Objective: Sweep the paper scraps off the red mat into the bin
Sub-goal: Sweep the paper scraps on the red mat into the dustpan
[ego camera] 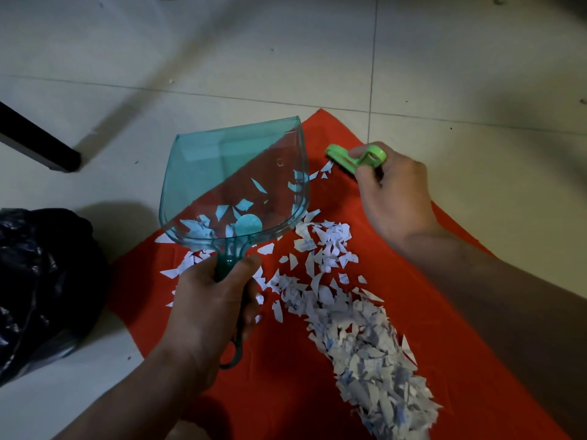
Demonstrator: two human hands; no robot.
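The brush (355, 158) is mostly hidden in the right hand (392, 198), which grips it; only its green handle shows, the bristles perhaps under the palm. One clear teal dustpan (233, 179), a few scraps (365, 344) in it, is gripped by the left hand (211, 309). Scraps, too many to count, heap on the mat (460, 360) between the hands. One black bin bag (41, 287), cut off, lies left.

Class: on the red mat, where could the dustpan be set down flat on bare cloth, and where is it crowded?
Bare: red mat between left hand and the scrap ridge; also its far corner beyond right hand. Crowded: near the dustpan handle.
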